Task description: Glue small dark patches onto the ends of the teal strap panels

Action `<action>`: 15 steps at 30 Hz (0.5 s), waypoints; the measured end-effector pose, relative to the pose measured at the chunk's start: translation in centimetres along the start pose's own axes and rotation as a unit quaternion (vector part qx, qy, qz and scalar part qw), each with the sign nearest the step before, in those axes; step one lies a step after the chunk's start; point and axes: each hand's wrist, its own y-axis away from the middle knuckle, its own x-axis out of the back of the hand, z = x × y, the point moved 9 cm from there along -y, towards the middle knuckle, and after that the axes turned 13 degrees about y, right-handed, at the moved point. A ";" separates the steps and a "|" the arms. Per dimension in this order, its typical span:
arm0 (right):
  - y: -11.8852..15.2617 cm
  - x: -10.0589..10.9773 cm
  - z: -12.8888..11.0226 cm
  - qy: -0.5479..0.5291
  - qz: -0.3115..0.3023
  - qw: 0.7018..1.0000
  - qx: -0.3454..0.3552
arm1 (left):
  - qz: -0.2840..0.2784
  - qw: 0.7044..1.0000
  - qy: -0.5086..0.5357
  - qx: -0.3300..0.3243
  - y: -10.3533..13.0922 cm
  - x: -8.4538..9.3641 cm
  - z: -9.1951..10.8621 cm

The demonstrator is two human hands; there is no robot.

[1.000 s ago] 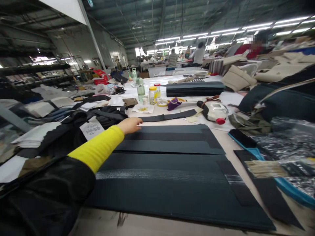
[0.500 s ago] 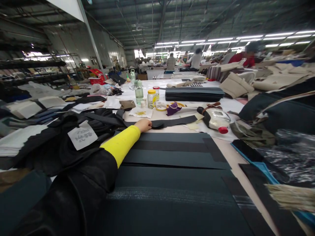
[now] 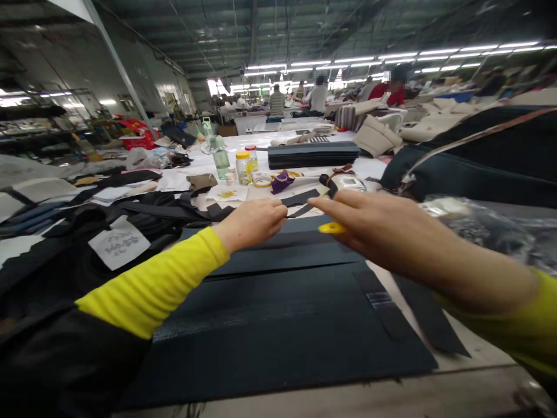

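Note:
My left hand point(image 3: 256, 222) reaches over the dark green panels, its fingers pinched together at a black strip of material point(image 3: 302, 197). Just to the right, my right hand point(image 3: 369, 223) is closed around a tool with a yellow handle point(image 3: 332, 227). Its working end is hidden by the fingers, so its kind is unclear. Below both hands lie large flat dark green panels point(image 3: 278, 325), overlapping each other, with a black strip point(image 3: 380, 305) along the right side of the front one. A shiny streak crosses the front panel.
A yellow-lidded jar point(image 3: 243, 168), a green bottle point(image 3: 220, 158) and a purple cloth piece point(image 3: 282, 182) stand or lie beyond my hands. Behind them is a dark panel stack point(image 3: 313, 155). Black fabric with a handwritten note point(image 3: 119, 241) is heaped left. People work farther back.
My right hand has come in from the right with the yellow-handled tool. My left hand has shifted slightly right in view. The camera view has turned right, and the panels' front edge now shows.

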 end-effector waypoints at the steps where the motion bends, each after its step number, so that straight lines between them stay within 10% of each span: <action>1: -0.8 -0.6 -0.9 0.035 -0.029 0.999 0.015 | 0.005 1.000 -0.015 -0.025 0.2 0.5 1.7; 6: -1.1 -0.6 -1.3 0.098 -0.072 0.993 0.012 | 0.038 0.999 -0.003 -0.026 1.3 2.1 4.4; 15: 8.9 4.5 -0.4 0.076 0.019 0.996 -0.046 | 0.073 0.995 0.057 0.034 8.3 3.3 -0.7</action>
